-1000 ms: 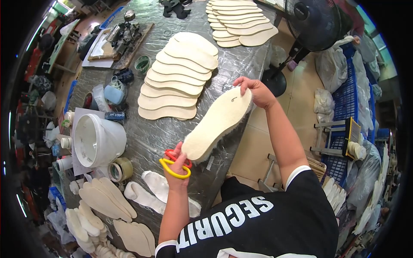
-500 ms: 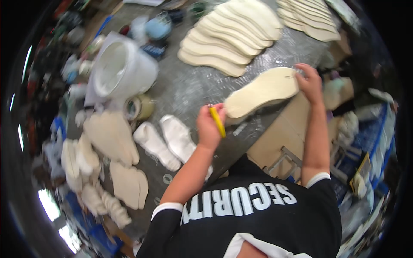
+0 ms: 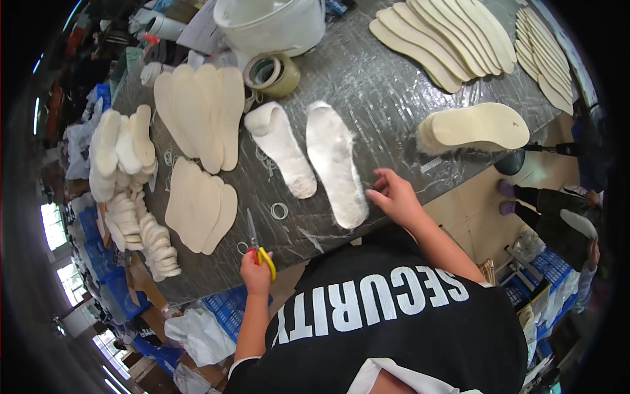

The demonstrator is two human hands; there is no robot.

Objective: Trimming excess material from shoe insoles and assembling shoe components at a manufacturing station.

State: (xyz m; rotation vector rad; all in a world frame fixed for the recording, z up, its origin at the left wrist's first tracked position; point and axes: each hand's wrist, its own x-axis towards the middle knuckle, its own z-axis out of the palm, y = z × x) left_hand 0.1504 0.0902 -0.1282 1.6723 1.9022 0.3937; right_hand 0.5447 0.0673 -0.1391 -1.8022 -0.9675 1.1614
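Gripping scissors [image 3: 262, 253], left hand [image 3: 256, 273]; right hand [image 3: 399, 198] (loosely spread) beside white insole [image 3: 333, 161]

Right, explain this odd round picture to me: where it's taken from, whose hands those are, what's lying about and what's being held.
There is no machine here. A wide fisheye camera on a person's head looks down, so straight edges bend and the wearer's own forearms come in from below. The left hand holds scissors with red and yellow handles. The right hand holds nothing; its fingers are open beside two white, fuzzy insoles. These lie on a dark table with a shiny covering. Cream insoles lie around them in fanned groups, and a white bucket stands toward the top.
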